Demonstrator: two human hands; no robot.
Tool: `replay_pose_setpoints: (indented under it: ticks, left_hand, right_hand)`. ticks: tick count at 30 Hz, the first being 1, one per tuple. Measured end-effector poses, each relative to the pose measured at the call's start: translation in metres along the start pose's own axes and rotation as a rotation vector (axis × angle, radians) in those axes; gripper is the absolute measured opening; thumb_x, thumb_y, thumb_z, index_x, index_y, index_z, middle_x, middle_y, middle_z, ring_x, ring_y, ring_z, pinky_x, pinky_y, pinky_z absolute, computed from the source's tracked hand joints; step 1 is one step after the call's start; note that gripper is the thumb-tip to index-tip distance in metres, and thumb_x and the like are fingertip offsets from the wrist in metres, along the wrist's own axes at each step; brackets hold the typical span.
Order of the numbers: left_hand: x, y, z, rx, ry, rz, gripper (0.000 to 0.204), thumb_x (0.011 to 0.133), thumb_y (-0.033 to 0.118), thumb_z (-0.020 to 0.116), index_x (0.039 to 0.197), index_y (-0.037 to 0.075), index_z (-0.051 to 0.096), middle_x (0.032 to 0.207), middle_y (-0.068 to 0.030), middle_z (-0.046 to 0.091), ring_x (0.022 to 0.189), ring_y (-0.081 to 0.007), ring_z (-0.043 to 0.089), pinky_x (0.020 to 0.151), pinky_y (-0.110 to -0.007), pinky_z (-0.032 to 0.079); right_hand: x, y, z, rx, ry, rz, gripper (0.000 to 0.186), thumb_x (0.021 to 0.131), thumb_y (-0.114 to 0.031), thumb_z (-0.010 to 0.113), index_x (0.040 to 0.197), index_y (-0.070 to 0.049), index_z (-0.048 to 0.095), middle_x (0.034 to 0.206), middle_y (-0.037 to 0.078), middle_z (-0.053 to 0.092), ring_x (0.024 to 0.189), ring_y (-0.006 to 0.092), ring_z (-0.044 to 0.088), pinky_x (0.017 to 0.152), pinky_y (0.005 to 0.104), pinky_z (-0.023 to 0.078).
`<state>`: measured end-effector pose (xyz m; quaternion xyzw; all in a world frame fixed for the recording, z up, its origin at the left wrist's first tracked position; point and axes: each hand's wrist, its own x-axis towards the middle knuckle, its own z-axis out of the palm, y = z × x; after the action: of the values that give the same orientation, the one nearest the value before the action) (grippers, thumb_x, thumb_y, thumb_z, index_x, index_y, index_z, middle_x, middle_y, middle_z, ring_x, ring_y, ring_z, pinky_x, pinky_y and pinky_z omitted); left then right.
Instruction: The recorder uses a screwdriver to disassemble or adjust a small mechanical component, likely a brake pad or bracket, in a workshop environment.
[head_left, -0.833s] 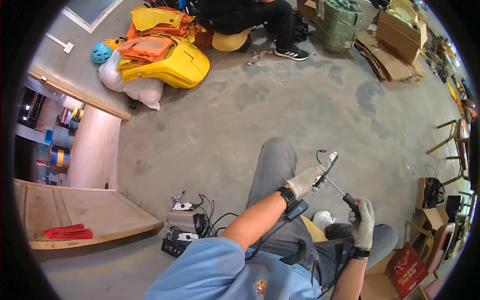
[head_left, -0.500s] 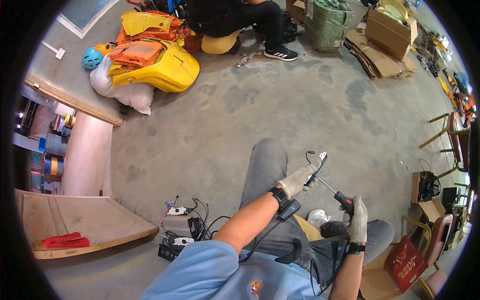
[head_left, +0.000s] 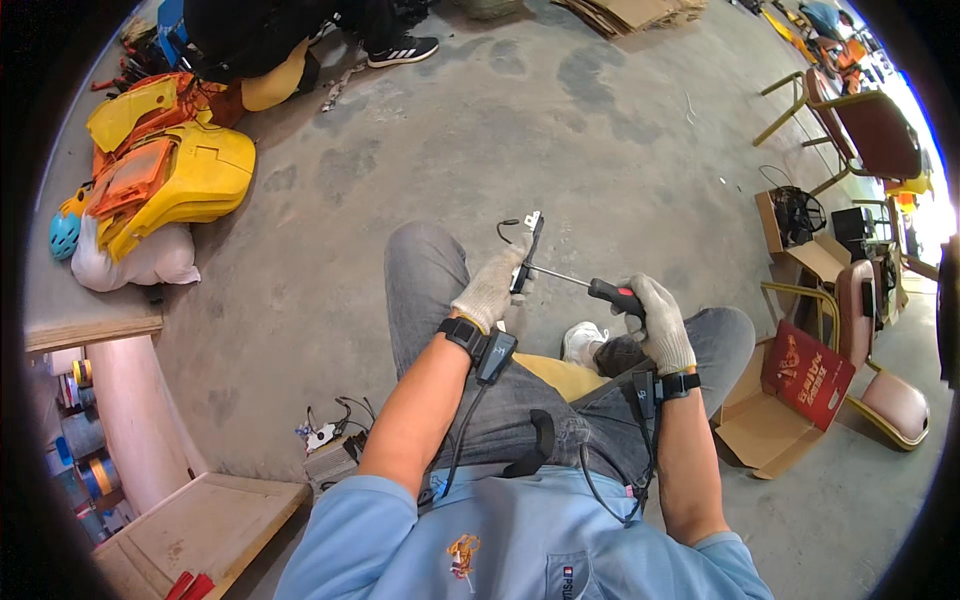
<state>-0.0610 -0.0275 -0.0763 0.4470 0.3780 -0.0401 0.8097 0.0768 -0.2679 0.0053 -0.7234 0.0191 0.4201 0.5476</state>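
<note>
My left hand [head_left: 492, 285], in a pale knitted glove, is closed around a narrow dark part [head_left: 536, 240] with a small white piece at its upper end. A short black wire [head_left: 503, 233] loops out beside it. What the part is, I cannot tell. My right hand [head_left: 660, 322], gloved alike, grips a screwdriver [head_left: 612, 294] by its black and red handle. The metal shaft points left, and its tip meets the side of the dark part near my left fingers; exact contact is too small to make out. Both hands are above my lap.
Grey metal devices with cables [head_left: 330, 455] lie on the floor at lower left. An open cardboard box [head_left: 765, 445] with a red panel and a chair [head_left: 858, 315] stand at right. Yellow and orange plastic shells [head_left: 190, 180] are piled at far left, near a seated person [head_left: 270, 35].
The view has swung right, so the surroundings sit further left. The screwdriver lies closer to level, with its handle raised relative to the tip. Both hands keep their holds.
</note>
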Motion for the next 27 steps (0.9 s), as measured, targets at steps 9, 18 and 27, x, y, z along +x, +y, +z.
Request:
replay_pose_setpoints:
  ticks: [9,18,27]
  left_hand:
    - [0.003,-0.002,-0.001,-0.040,0.008,-0.026,0.051,0.109,0.057,0.059,0.125,0.009,0.067,0.085,-0.0007,0.065,0.063,-0.0077,0.058,0.051,-0.023,0.045]
    - [0.000,-0.002,-0.001,-0.051,0.009,-0.023,0.057,0.105,0.062,0.062,0.130,0.010,0.067,0.089,-0.0009,0.067,0.067,-0.0073,0.060,0.057,-0.024,0.049]
    - [0.005,-0.005,-0.004,-0.080,0.028,-0.060,0.055,0.105,0.061,0.064,0.128,0.011,0.067,0.088,-0.0020,0.068,0.068,-0.0086,0.063,0.058,-0.024,0.052]
  right_hand:
    - [0.011,0.016,-0.010,0.105,-0.024,-0.069,0.037,0.102,-0.026,0.068,0.127,0.001,0.064,0.101,0.008,0.069,0.070,0.0089,0.057,0.061,0.0244,0.047]
    - [0.000,0.009,-0.001,0.175,0.040,-0.202,0.054,0.104,-0.026,0.070,0.146,0.003,0.053,0.112,0.010,0.069,0.087,0.0121,0.060,0.077,0.0291,0.052]
    - [-0.001,0.007,-0.010,0.097,-0.072,-0.027,0.038,0.106,-0.028,0.062,0.134,-0.002,0.067,0.111,0.008,0.070,0.090,0.0132,0.061,0.080,0.0283,0.052]
